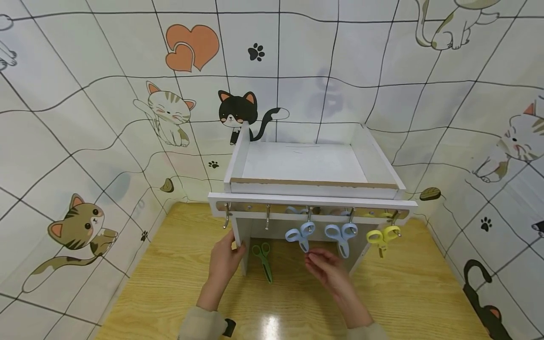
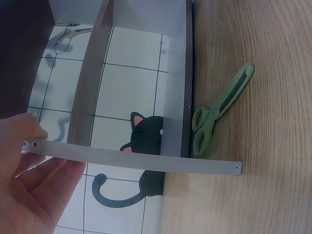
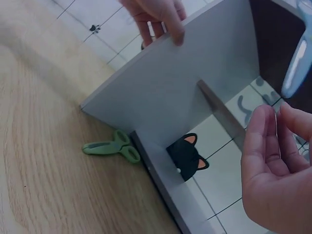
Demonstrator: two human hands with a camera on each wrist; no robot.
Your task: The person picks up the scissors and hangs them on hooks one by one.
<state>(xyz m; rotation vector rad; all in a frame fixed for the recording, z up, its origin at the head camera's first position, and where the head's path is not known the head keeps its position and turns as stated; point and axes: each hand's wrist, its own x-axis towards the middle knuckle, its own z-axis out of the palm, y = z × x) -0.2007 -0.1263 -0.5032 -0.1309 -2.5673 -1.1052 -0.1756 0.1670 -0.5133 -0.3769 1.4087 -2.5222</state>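
Note:
A white shelf unit (image 1: pixel 314 190) with a row of metal hooks stands on the wooden table. My left hand (image 1: pixel 225 259) grips its left side panel (image 2: pixel 126 158), thumb on one face and fingers on the other. Two light blue scissors hang from hooks, the left pair (image 1: pixel 302 234) and the right pair (image 1: pixel 343 236). My right hand (image 1: pixel 329 274) is just below the left pair's tip, its fingers loosely bent, with a gap between thumb and fingers in the right wrist view. Yellow scissors (image 1: pixel 382 237) hang at the right end. Green scissors (image 1: pixel 264 262) lie on the table under the shelf.
The two leftmost hooks, the end hook (image 1: pixel 226 216) and its neighbour (image 1: pixel 267 217), hold nothing. Atop the unit is a shallow white tray (image 1: pixel 303 160). A tiled cat-print sheet (image 1: pixel 297 56) stands behind and at both sides of the wooden table (image 1: pixel 170 264).

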